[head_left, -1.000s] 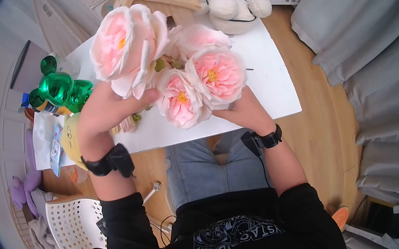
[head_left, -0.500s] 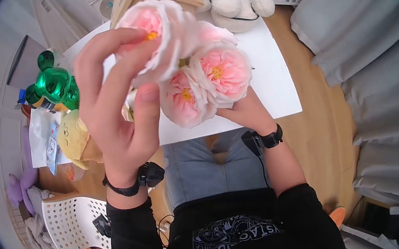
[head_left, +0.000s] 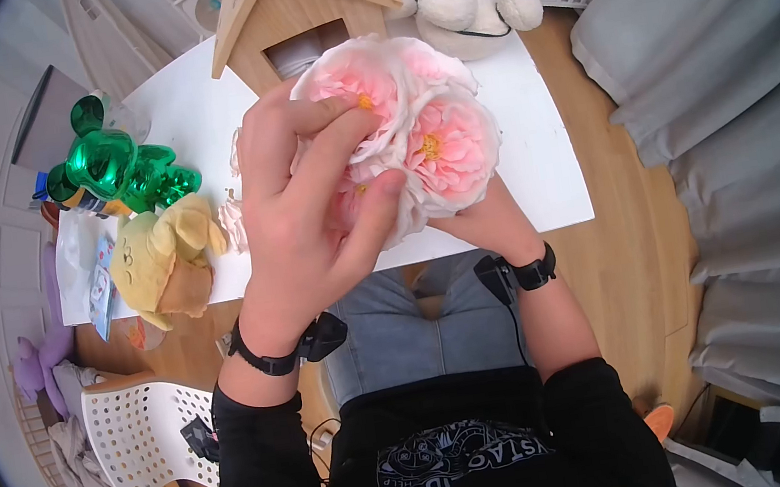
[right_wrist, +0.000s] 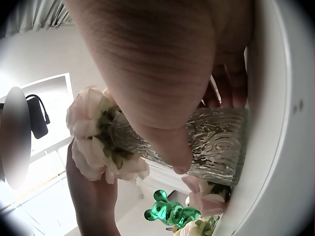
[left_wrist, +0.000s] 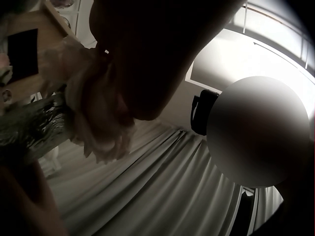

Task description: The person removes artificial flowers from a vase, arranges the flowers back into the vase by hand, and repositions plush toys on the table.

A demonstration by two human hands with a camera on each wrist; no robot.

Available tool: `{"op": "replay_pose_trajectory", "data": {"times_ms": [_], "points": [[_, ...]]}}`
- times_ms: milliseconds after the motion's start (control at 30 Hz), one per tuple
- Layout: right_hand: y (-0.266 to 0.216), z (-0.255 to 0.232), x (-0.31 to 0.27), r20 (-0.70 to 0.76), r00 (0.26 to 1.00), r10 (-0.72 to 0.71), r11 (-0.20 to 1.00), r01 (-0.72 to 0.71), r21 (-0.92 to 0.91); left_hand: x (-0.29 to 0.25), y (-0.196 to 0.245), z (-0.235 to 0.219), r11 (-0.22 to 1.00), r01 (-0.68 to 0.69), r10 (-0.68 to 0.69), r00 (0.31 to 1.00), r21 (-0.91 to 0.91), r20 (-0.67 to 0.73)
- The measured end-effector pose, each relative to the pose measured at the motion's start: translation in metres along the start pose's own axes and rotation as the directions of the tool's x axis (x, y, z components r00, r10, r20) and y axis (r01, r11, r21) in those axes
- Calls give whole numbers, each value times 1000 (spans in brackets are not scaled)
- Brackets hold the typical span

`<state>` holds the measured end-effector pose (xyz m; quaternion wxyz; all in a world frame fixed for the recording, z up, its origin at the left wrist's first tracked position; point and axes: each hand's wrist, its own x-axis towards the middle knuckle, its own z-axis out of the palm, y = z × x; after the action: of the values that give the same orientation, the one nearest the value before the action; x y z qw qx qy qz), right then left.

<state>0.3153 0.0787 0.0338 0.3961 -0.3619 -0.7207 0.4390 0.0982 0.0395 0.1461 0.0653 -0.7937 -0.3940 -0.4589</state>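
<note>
A bunch of large pink roses (head_left: 452, 156) with yellow centres stands over the table in the head view. My left hand (head_left: 297, 206) curls its fingers over the left rose (head_left: 350, 76), fingertips at its centre and thumb over the lower bloom, which it partly covers. My right hand (head_left: 491, 225) is beneath the blooms. In the right wrist view it grips a clear ribbed glass vase (right_wrist: 216, 142), with rose heads (right_wrist: 93, 132) at the vase's mouth. The vase is hidden behind the blooms in the head view.
On the white table (head_left: 542, 164), a yellow plush toy (head_left: 151, 260), a shiny green bear figure (head_left: 108, 162) and more pale roses (head_left: 233, 223) lie to the left. A wooden house (head_left: 301, 14) and a white plush toy (head_left: 457, 3) stand at the back.
My left hand has moved from under the left rose to its front, then right, bringing that rose in against the others. The right hand keeps its place.
</note>
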Motion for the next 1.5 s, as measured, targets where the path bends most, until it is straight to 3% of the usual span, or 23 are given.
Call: {"op": "replay_pose_trajectory", "data": {"times_ms": [367, 433, 500, 533, 600, 667, 733, 867, 933, 967, 1033, 1067, 1133, 1167, 1233, 1267, 1333, 1367, 1433, 1500], "points": [[-3, 3, 2, -3, 999, -49, 999, 49, -11, -10, -1, 1, 993, 53, -50, 998, -105, 26], [15, 3, -1, -16, 992, -127, 984, 123, -130, -13, -3, -8, 992, 43, -37, 998, -123, 49], [12, 2, -6, -9, 996, -91, 987, 89, -130, -24, -12, -13, 985, 14, -57, 968, -172, -244], [11, 2, -7, -10, 999, -52, 990, 51, -129, -31, -15, -10, 985, 15, -57, 967, -171, -247], [14, 1, -7, 17, 998, -52, 987, 54, -148, -55, -19, 0, 909, 231, -354, 868, -348, -348], [11, 1, -5, 48, 997, -55, 983, 63, -171, -74, -23, 18, 770, 425, -561, 806, -475, -188], [1, 3, -3, 28, 984, -178, 979, 180, -95, -94, -26, 35, 663, 479, -651, 748, -575, -129], [2, 6, -5, 44, 988, -149, 979, 154, -137, -109, -12, 50, 521, 481, -693, 720, -705, -21], [19, 5, -8, -10, 994, -113, 965, 108, -239, -113, -8, 54, 755, 499, -516, 852, -425, 84], [31, 6, -10, -3, 994, -113, 963, 109, -246, -111, -4, 56, 752, 499, -520, 851, -431, 77], [51, 5, -16, 16, 982, -187, 906, 179, -383, -105, 5, 56, 859, 367, -392, 920, -357, 1], [49, 2, -18, 20, 982, -187, 904, 180, -387, -105, 7, 54, 857, 367, -395, 919, -361, -3], [43, -4, -20, 55, 997, 61, 958, -43, -283, -105, 9, 50, 673, 564, -575, 806, -478, 140], [49, -2, -21, 56, 996, 64, 957, -46, -286, -108, 7, 49, 670, 565, -578, 804, -481, 141], [65, 4, -22, 8, 993, -117, 967, 116, -229, -115, -5, 44, 764, 499, -540, 842, -410, 18], [60, 5, -20, 10, 993, -116, 966, 115, -232, -118, -12, 41, 762, 499, -541, 841, -413, 17], [49, 7, -14, 18, 999, -40, 937, 43, -348, -122, -27, 34, 936, 316, -340, 925, -153, -170], [53, 6, -15, 19, 999, -38, 937, 42, -348, -120, -30, 29, 935, 318, -342, 924, -154, -170], [64, 3, -17, 39, 990, -136, 875, 139, -464, -114, -34, 17, 901, 407, -390, 911, 148, -133], [67, 3, -22, 8, 996, -89, 877, 82, -473, -119, -46, 17, 902, 404, -394, 914, 151, -95]]}}
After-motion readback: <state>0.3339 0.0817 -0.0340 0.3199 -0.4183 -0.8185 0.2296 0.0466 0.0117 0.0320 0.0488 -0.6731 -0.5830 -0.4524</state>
